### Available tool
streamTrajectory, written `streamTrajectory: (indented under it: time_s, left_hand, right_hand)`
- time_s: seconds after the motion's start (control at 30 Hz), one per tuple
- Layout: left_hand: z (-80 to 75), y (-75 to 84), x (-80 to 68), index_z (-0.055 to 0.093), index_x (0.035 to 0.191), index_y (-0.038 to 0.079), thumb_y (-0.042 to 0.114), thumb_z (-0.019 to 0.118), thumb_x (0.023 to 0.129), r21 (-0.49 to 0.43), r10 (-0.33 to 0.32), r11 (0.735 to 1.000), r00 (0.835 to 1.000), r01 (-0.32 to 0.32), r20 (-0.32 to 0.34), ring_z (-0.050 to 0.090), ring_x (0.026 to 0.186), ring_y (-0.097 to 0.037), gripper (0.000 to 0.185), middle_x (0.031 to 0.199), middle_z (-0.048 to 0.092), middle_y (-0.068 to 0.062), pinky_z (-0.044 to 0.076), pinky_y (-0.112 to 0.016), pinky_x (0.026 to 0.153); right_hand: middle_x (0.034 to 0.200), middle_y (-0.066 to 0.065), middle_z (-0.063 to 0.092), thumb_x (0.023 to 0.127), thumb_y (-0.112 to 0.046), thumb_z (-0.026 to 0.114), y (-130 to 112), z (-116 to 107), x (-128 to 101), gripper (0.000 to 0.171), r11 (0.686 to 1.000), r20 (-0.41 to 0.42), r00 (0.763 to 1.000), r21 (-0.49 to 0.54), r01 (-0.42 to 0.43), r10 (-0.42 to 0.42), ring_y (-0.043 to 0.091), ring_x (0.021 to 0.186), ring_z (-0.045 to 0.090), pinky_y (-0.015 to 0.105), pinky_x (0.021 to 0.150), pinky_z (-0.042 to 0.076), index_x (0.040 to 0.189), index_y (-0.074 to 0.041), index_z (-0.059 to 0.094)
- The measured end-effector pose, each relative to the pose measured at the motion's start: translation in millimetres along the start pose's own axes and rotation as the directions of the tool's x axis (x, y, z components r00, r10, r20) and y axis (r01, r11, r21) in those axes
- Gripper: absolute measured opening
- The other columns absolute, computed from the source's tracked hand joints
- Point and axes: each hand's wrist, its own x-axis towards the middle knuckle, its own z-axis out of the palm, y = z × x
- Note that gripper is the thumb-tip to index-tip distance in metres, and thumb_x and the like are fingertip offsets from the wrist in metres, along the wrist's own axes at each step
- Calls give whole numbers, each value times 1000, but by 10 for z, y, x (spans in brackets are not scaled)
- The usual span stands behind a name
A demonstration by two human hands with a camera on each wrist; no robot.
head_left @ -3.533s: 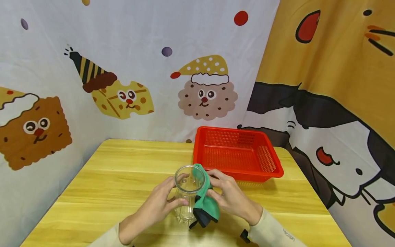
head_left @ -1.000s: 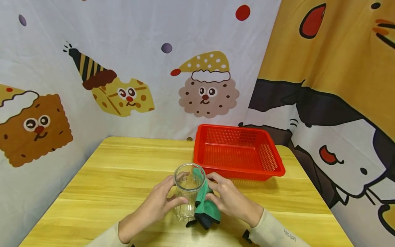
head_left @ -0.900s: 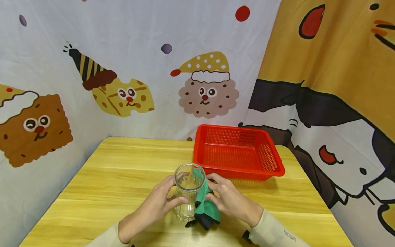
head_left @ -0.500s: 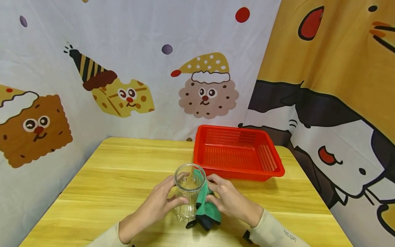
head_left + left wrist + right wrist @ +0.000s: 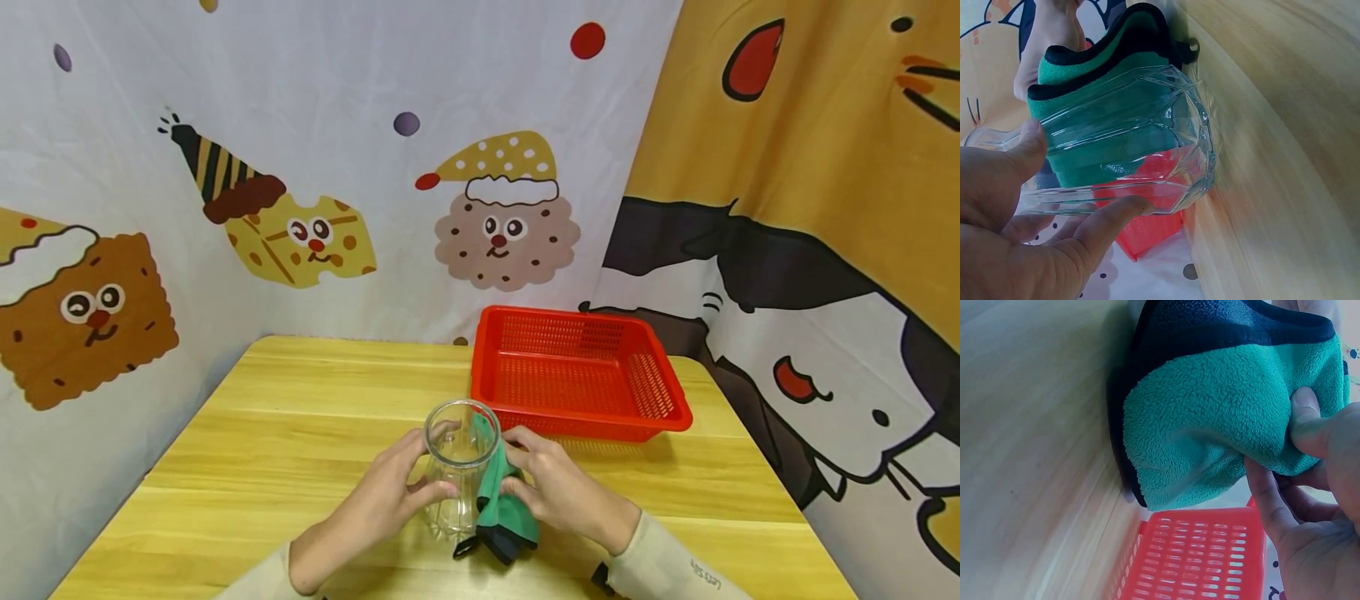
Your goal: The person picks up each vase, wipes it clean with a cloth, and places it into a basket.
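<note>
In the head view my left hand (image 5: 382, 492) grips a clear glass jar (image 5: 453, 518) from its left side, thumb in front and fingers behind. The jar stands upright, its wide round mouth facing up; the left wrist view shows a faceted base (image 5: 1194, 144) at the wooden table. Against the jar's right side, my right hand (image 5: 558, 487) pinches a green cloth (image 5: 512, 512) between thumb and fingers. Black trim edges the cloth, and a dark blue underside (image 5: 1191, 319) shows in the right wrist view. A small black loop (image 5: 465, 547) hangs at its lower corner.
Behind my right hand, a red perforated plastic basket (image 5: 570, 417) stands near the back of the wooden table (image 5: 315, 408). Curtains with cartoon prints (image 5: 360, 67) enclose the table at the back and sides.
Since the earliest frame the cloth has slid slightly lower along the jar, its top edge now below the rim. Over the last second the hands and jar have stayed almost still.
</note>
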Motion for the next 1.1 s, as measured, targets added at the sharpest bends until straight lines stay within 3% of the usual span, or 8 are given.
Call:
streamTrajectory:
  time_s: [0.47,0.57,0.73,1.1]
  left_hand:
    - [-1,0,-11,56,170,13,25,90,101,-6,-4,1000,1000,4,2,74,141,-47,78,153,75,-20,76,-37,92]
    - [-2,0,-10,56,170,13,25,90,101,2,0,1000,1000,0,0,74,141,-47,78,153,75,-20,76,-39,93]
    - [-6,-7,-9,56,171,16,31,89,101,5,-9,1000,1000,9,2,73,142,-49,79,157,73,-20,74,-30,93]
    - [2,-8,-3,56,171,17,24,91,100,5,-8,1000,1000,8,-1,73,142,-50,79,156,73,-21,76,-35,93]
  right_hand:
    - [150,8,72,104,-14,91,26,-20,-24,59,998,55,998,45,-33,30,21,130,77,37,110,72,157,1,70]
    - [150,8,72,104,-14,91,30,-25,-29,56,998,64,997,59,-37,33,20,132,77,39,111,72,155,0,72]
    - [152,9,72,104,-14,90,42,-22,-34,46,998,82,996,54,-34,29,22,133,77,40,112,71,147,-4,77]
    - [151,10,72,104,-14,91,56,-11,-42,44,997,105,994,56,-48,42,23,133,78,39,113,71,145,-4,79]
